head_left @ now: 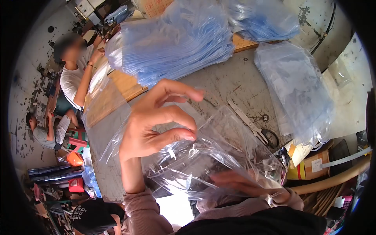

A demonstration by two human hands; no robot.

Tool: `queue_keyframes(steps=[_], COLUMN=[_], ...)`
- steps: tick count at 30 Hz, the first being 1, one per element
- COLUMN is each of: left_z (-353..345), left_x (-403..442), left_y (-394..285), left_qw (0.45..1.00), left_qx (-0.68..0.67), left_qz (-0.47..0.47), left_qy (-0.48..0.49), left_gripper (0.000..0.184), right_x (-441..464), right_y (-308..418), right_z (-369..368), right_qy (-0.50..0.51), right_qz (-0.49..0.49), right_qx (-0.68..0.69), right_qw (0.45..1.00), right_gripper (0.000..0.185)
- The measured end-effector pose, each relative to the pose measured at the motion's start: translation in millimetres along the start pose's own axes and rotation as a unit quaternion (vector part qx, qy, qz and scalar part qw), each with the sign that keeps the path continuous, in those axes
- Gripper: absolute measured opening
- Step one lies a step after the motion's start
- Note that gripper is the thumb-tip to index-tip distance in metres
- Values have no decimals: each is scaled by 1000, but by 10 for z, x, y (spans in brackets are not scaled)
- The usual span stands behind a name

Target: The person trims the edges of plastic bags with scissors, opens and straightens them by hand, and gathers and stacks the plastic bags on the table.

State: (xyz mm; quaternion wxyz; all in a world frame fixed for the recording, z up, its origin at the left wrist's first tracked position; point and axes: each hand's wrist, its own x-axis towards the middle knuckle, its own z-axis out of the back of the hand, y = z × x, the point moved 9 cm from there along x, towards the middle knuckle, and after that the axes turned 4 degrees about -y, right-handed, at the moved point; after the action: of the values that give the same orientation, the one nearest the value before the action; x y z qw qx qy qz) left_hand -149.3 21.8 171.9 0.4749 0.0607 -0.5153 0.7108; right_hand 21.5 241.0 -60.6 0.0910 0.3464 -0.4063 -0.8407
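My left hand is raised over the table, its thumb and a finger pinched at the edge of a clear plastic bag, with the other fingers curled apart above. The crumpled, shiny bag spreads in front of my body. My right hand shows through the film, fingers stretched toward the left; whether it lies inside or behind the bag I cannot tell. Scissors with black handles lie on the table to the right, partly beside another piece of clear film.
A large stack of bluish plastic bags covers the far side of the grey table. More bags lie behind, and another pile hangs at the right edge. A co-worker sits at left; cardboard boxes stand at lower right.
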Motion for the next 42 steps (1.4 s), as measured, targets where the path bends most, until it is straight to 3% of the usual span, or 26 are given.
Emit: queue_keyframes(steps=[5, 6, 8, 10, 12, 14, 16, 18, 20, 22, 27, 30, 32, 36, 38, 42], left_z=[16, -1, -33, -162, -144, -104, -190, -282, -283, -322, -332, -403, -425, -396, -400, -359], left_x=[-62, -54, -54, -63, -82, -161, -53, -43, -94, -171, -257, -287, -307, -198, -136, -177], left_y=[9, -25, -201, -380, -389, -332, -441, -510, -630, -746, -782, -876, -853, -797, -629, -396], left_qw=[999, 999, 998, 997, 989, 959, 990, 997, 997, 985, 972, 972, 980, 986, 992, 995], left_qx=[42, 37, 27, 38, 22, -36, -31, -26, 58, 138, 173, 133, 132, 112, 109, 55], left_qz=[-12, -12, -36, -44, 47, 154, 96, 68, 1, -69, -89, -155, -98, -110, -52, 60], left_qy=[-18, -18, -41, -57, -138, -236, -102, -32, -56, -80, -132, -116, -114, -59, -42, -55], left_gripper=[18, 18, 19, 19, 22, 39, 47, 51, 41, 31, 23, 22, 20, 21, 17, 26], right_x=[-384, -440, -576, -658, -590, -520, -353, -129, 26, 84, 143, 196, 170, 80, 72, 265], right_y=[-611, -585, -173, 201, 928, 1619, 1997, 2204, 2290, 2376, 2350, 2309, 2326, 2390, 2408, 2237], right_z=[0, 78, 378, 866, 1252, 1473, 1477, 1385, 1264, 1093, 1040, 1013, 1021, 1064, 1071, 1098], right_qy=[119, 122, 71, -16, -155, -300, -332, -279, -225, -160, -155, -116, -128, -195, -237, -231], right_qz=[-200, -164, 91, -4, 156, 279, 371, 374, 374, 458, 454, 408, 420, 489, 468, 382], right_qx=[-110, -123, -124, -172, -151, -126, -91, -65, -41, -17, 31, 73, 111, 100, 22, 79], right_qw=[966, 971, 985, 985, 964, 904, 862, 882, 899, 874, 877, 903, 892, 844, 851, 891], right_gripper=[26, 26, 18, 21, 28, 35, 40, 40, 40, 29, 20, 25, 12, 12, 13, 12])
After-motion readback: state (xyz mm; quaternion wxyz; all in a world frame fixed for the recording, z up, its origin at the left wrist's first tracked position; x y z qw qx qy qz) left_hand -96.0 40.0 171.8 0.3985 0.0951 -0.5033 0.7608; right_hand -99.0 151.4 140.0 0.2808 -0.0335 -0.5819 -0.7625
